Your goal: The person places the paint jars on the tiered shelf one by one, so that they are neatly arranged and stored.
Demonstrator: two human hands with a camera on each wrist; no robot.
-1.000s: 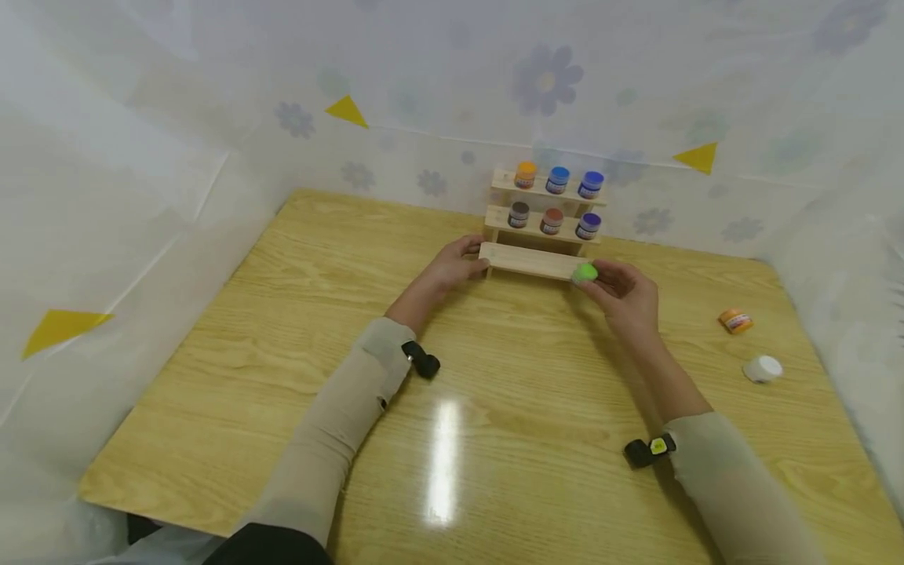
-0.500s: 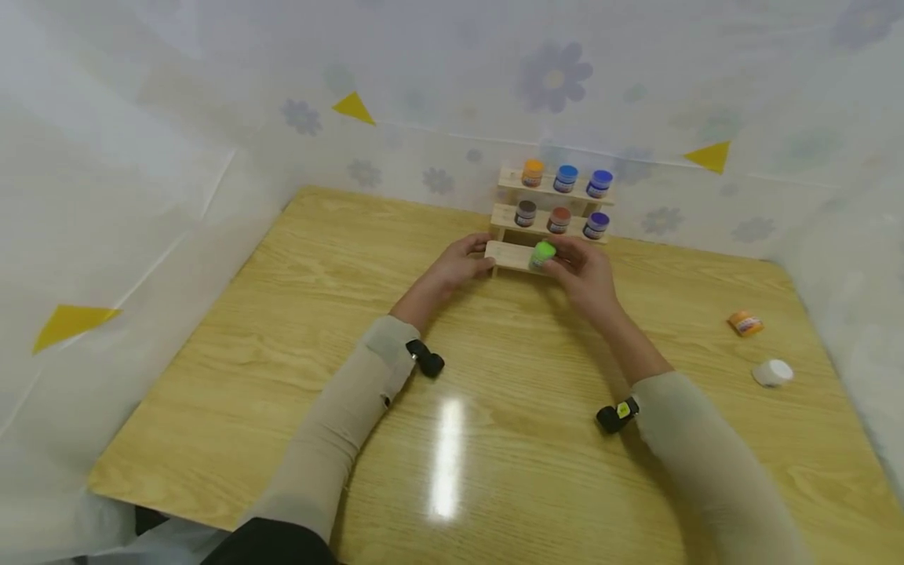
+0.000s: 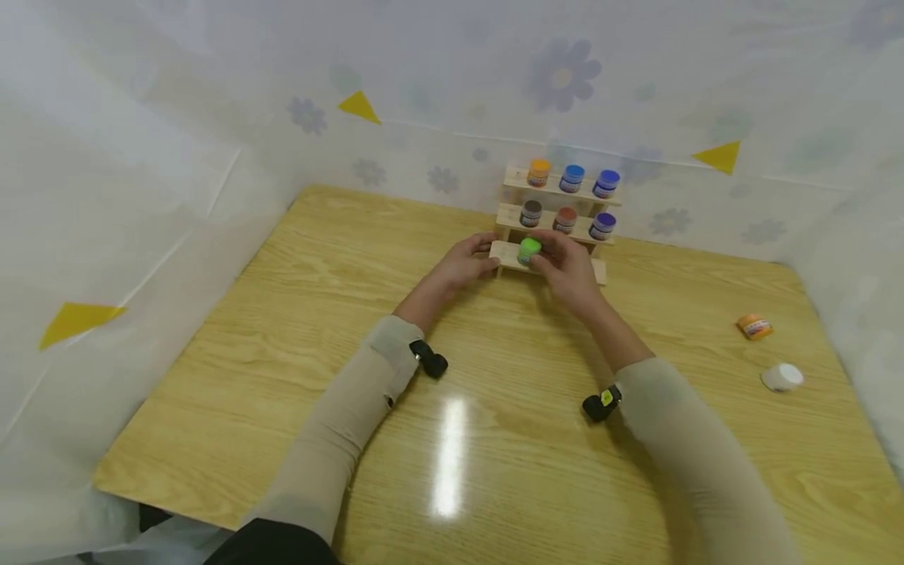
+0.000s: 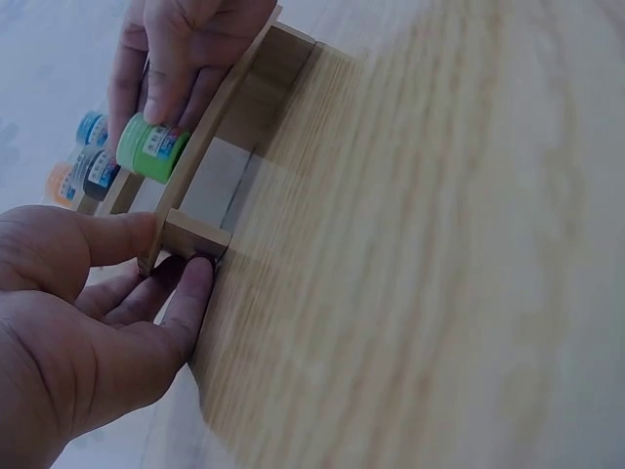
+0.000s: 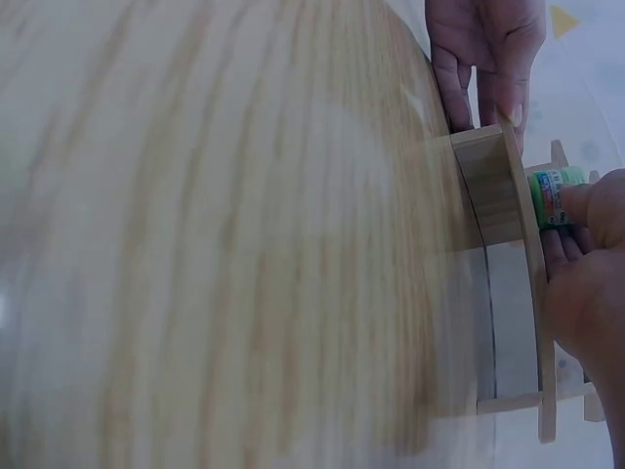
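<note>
A three-step wooden rack stands at the table's far edge, with three paint jars on the top step and three on the middle step. My right hand pinches a green-lidded jar at the left part of the lowest step. The same green jar shows in the left wrist view, and its label in the right wrist view. My left hand grips the rack's left end, thumb on top, fingers against the side post.
An orange jar and a white jar lie on the wooden table at the right. Flower-printed plastic sheeting walls the table on three sides.
My right hand carried the green jar leftward along the lowest step, from its right end to its left part. The left hand stayed on the rack's left end.
</note>
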